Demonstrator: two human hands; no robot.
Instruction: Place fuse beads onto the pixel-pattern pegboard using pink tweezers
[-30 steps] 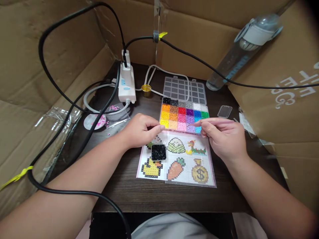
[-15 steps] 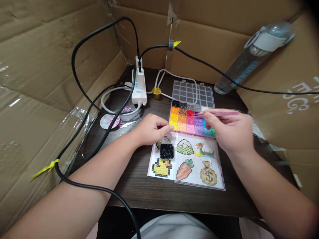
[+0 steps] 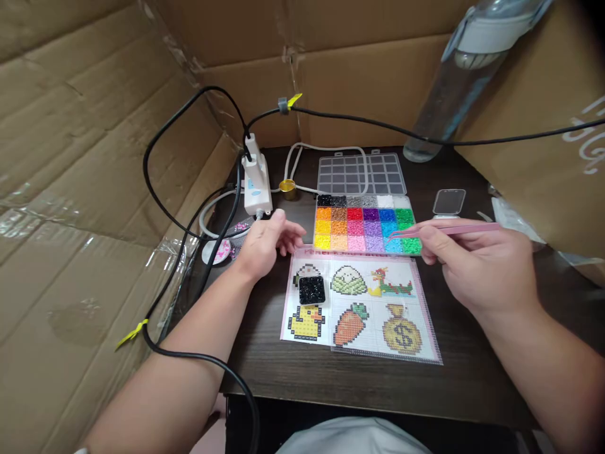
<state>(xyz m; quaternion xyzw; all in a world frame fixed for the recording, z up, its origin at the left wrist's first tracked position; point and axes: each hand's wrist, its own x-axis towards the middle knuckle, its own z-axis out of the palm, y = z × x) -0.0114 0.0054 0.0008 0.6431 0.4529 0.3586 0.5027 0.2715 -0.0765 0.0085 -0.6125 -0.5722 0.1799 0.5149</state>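
In my right hand [image 3: 486, 268] is a pair of pink tweezers [image 3: 466, 229], pinched between thumb and fingers, tips pointing left over the blue and green side of the bead box [image 3: 363, 254]. Small beads sorted by colour fill its compartments. My left hand [image 3: 267, 246] is beside the box's left edge with thumb raised and fingers apart, holding nothing. Below the box lies a pattern sheet [image 3: 373, 309] with pixel pictures, among them a duck, a carrot and a money bag. A small square case of black beads [image 3: 312, 291] stands on its left half.
Behind the bead box lies its clear gridded lid [image 3: 359, 174]. A small clear lid [image 3: 449, 202] stands at the right. At the left are a power strip [image 3: 256, 189], looping black cables [image 3: 208, 358] and a white dish [image 3: 216, 252]. A gold cup [image 3: 287, 189] and a bottle [image 3: 454, 101] stand farther back.
My left hand has come away from the bead box's left edge, its fingers now spread. My right hand and the tweezers have shifted right across the box. The camera view has tilted and shifted.
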